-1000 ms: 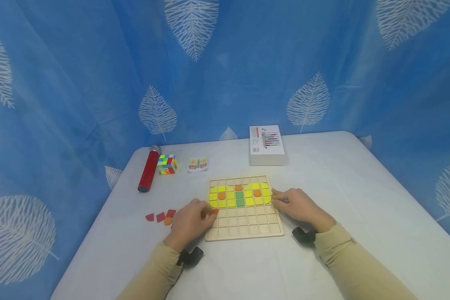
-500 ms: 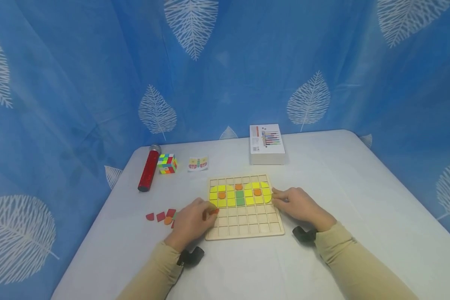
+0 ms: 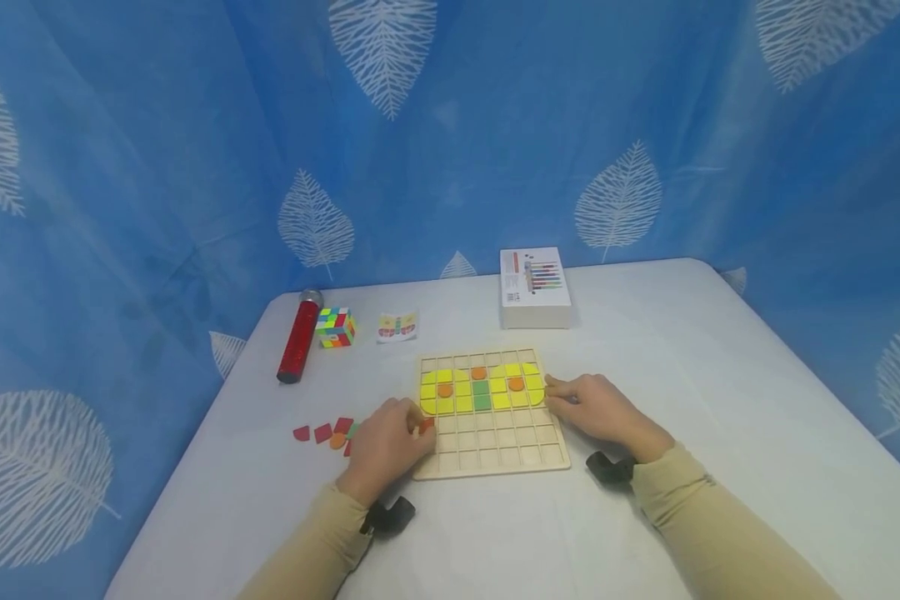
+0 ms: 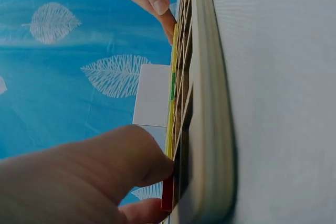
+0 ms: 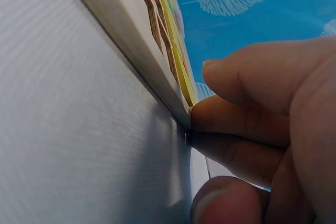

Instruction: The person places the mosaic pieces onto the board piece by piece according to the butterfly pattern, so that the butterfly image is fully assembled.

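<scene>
1. Backdrop: blue cloth, white leaf prints, hanging beyond the far side and along the left and right.
2. Counter: white-covered, rounded far right corner.
3. Grid board: pale wood, flat on the counter, between the two hands.
4. Left hand and right hand: well apart. Left pinches a red piece at the board's left edge. Right has fingertips touching the board's right edge; cannot tell whether the thumb closes on it.
5. Box: white, printed top, beyond the board's far right.
6. Microphone: red barrel, silver head, far left.
7. Cube: multicoloured, just right of the microphone.
8. Card: printed yellow, red and green, right of the cube.
9. Yellow tiles: on the board toward its far side, left and right of two green tiles; three orange discs among them.
10. Loose pieces: red, orange, green; left of the left hand, partly hidden.
11. Red piece: nearer than the yellow tiles; cannot tell whether seated.
</scene>
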### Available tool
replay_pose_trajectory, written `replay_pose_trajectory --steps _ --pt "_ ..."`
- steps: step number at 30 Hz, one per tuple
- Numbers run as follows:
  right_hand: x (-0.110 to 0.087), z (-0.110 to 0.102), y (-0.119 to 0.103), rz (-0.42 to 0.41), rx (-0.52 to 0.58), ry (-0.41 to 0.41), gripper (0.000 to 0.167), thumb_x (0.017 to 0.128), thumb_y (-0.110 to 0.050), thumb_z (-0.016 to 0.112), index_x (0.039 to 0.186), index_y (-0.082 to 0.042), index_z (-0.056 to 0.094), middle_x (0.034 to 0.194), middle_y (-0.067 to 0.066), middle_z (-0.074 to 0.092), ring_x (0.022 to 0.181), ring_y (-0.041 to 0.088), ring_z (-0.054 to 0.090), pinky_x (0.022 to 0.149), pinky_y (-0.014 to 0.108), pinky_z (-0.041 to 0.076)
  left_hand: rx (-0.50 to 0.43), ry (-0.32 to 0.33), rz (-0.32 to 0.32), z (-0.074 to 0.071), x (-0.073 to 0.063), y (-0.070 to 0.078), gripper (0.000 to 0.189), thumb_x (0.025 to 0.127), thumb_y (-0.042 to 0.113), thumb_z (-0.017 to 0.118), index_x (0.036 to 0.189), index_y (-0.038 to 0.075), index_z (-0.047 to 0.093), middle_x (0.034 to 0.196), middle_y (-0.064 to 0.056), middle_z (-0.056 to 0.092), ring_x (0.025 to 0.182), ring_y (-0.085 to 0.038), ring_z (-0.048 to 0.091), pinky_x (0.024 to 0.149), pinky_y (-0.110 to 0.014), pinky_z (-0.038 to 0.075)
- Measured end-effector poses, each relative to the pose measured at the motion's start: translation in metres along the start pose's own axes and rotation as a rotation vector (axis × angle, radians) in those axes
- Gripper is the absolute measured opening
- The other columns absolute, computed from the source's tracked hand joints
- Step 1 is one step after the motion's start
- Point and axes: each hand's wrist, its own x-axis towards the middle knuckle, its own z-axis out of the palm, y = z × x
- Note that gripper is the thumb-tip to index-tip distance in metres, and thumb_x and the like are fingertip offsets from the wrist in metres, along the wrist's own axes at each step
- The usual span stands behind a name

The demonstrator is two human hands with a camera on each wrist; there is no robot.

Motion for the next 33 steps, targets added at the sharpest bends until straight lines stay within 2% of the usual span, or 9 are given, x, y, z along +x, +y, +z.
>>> replay_pose_trajectory --steps 5,9,14,23,25,28,31,33 --pt "0.000 0.001 -0.001 -0.002 -0.004 0.004 0.037 0.101 -0.031 0.061 0.129 -0.009 0.071 0.148 0.010 0.057 0.142 0.040 0.045 0.114 0.058 0.038 0.007 0.034 0.027 -0.004 -0.004 -0.003 0.028 0.083 0.034 0.082 0.101 0.015 0.071 0.079 0.004 0.054 0.066 -0.013 0.050 0.056 -0.027 0.041" --pt "0.000 0.001 -0.001 -0.005 -0.005 0.003 0.037 0.101 -0.031 0.061 0.129 -0.009 0.071 0.148 0.010 0.057 0.142 0.040 0.045 0.114 0.057 0.038 0.001 0.033 0.034 -0.005 -0.005 -0.005 0.023 0.082 0.029 0.082 0.100 0.016 0.075 0.082 0.004 0.057 0.067 -0.013 0.050 0.057 -0.027 0.041" --pt "0.001 0.001 -0.001 -0.002 -0.007 0.004 0.037 0.101 -0.031 0.062 0.129 -0.009 0.071 0.148 0.010 0.057 0.142 0.040 0.046 0.114 0.057 0.039 -0.010 0.027 0.076 -0.004 -0.004 -0.007 0.021 0.084 0.028 0.081 0.101 0.017 0.077 0.083 0.006 0.060 0.069 -0.011 0.051 0.060 -0.025 0.044" --pt "0.001 0.003 0.002 0.000 -0.014 0.006 0.036 0.100 -0.028 0.065 0.128 -0.008 0.071 0.148 0.010 0.056 0.142 0.040 0.045 0.114 0.058 0.038 0.010 0.040 0.117 -0.006 -0.002 -0.007 0.018 0.087 0.028 0.080 0.102 0.018 0.079 0.078 0.008 0.057 0.067 -0.010 0.049 0.059 -0.025 0.043" --pt "0.002 0.004 0.003 -0.001 -0.021 0.006 0.036 0.099 -0.027 0.066 0.128 -0.008 0.071 0.148 0.009 0.056 0.142 0.040 0.045 0.114 0.058 0.038 -0.003 0.053 0.095 -0.010 -0.001 -0.010 0.021 0.088 0.030 0.079 0.106 0.018 0.079 0.081 0.008 0.060 0.071 -0.010 0.052 0.063 -0.025 0.047" --pt "0.003 0.004 0.004 -0.005 -0.024 0.002 0.037 0.097 -0.026 0.069 0.129 -0.008 0.070 0.149 0.009 0.056 0.142 0.040 0.046 0.113 0.058 0.038 -0.055 0.118 0.001 -0.026 0.002 -0.022 0.026 0.092 0.032 0.075 0.113 0.017 0.076 0.092 0.003 0.066 0.082 -0.015 0.061 0.073 -0.033 0.053" --pt "0.004 0.004 0.003 -0.013 -0.024 0.000 0.037 0.097 -0.027 0.069 0.129 -0.008 0.070 0.148 0.009 0.056 0.141 0.040 0.046 0.113 0.058 0.039 -0.103 0.199 -0.126 -0.047 0.005 -0.045 0.029 0.096 0.031 0.070 0.121 0.015 0.072 0.106 -0.004 0.070 0.091 -0.023 0.066 0.077 -0.041 0.055" --pt "0.003 0.003 0.003 -0.014 -0.030 0.002 0.038 0.097 -0.027 0.070 0.129 -0.008 0.070 0.148 0.009 0.056 0.141 0.040 0.047 0.113 0.058 0.039 -0.125 0.192 -0.199 -0.060 0.005 -0.062 0.032 0.098 0.029 0.069 0.125 0.013 0.070 0.111 -0.009 0.070 0.093 -0.026 0.066 0.077 -0.044 0.053"
